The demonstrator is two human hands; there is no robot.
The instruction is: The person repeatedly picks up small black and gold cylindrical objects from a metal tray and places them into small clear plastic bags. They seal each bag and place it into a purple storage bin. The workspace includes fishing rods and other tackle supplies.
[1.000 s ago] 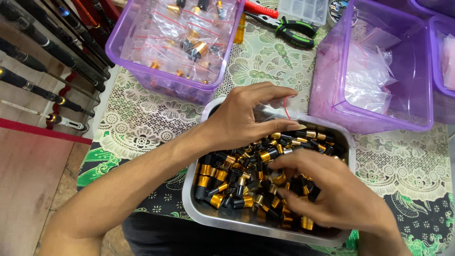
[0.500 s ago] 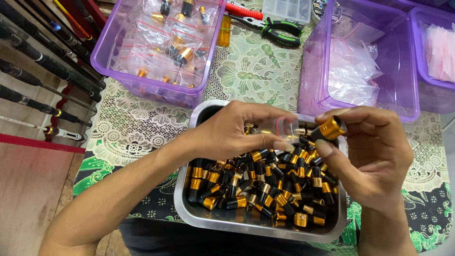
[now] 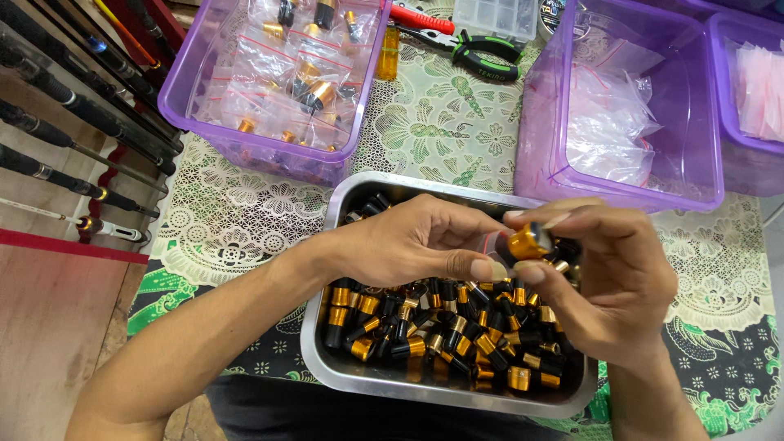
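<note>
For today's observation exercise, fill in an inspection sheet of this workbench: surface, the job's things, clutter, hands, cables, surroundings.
Surface: table under a lace-patterned green and cream cloth.
Job's things: metal tray full of small black and gold caps; one gold cap held above it.
Clutter: purple bin of bagged parts; purple bin of empty clear bags; green-handled pliers; clear compartment box.
Hands: left hand pinches something small, hidden; right hand holds the gold cap at its fingertips.
Cables: nothing seen.
Surroundings: dark rods lie at the left, over a wooden floor.
</note>
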